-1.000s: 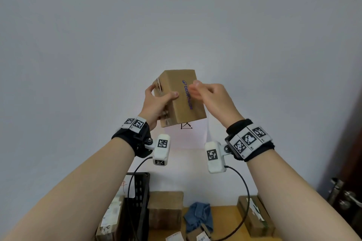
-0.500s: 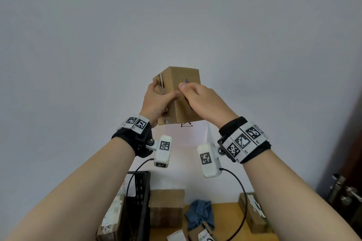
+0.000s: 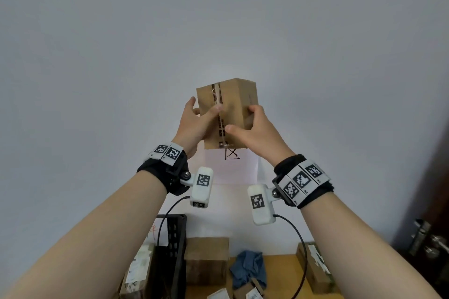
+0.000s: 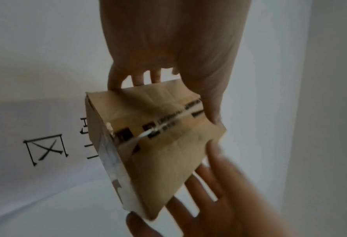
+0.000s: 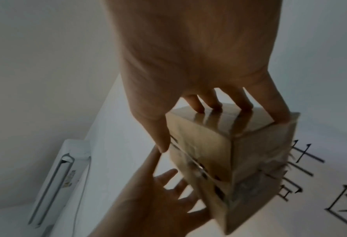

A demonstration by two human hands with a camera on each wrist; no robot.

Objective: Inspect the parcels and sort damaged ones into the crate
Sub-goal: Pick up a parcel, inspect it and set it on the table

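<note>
I hold a small brown cardboard parcel [image 3: 233, 99] up in front of a white wall, at about head height. Its near face shows a torn, gaping tape seam with black printed marks. My left hand [image 3: 206, 114] grips the left side, thumb on the seam and fingers [image 4: 137, 78] behind. My right hand [image 3: 245, 121] grips the lower right corner, thumb on the near face and fingers [image 5: 211, 102] pressed on the glossy taped side. In the left wrist view the parcel [image 4: 158, 144] looks creased, with a scuffed end. The black plastic crate [image 3: 171, 247] stands below at the left.
On the wooden table [image 3: 279, 264] below sit a brown parcel [image 3: 206, 262] beside the crate, a labelled parcel [image 3: 314, 269] at the right, a crumpled blue cloth [image 3: 247, 267] and small parcels at the front edge. Another labelled box [image 3: 138, 272] shows left of the crate wall. A door handle [image 3: 422, 238] juts out at far right.
The parcel has been turned: the side with blue print faced me before, now the torn seam does. My right hand slid from the top front down to the lower right corner.
</note>
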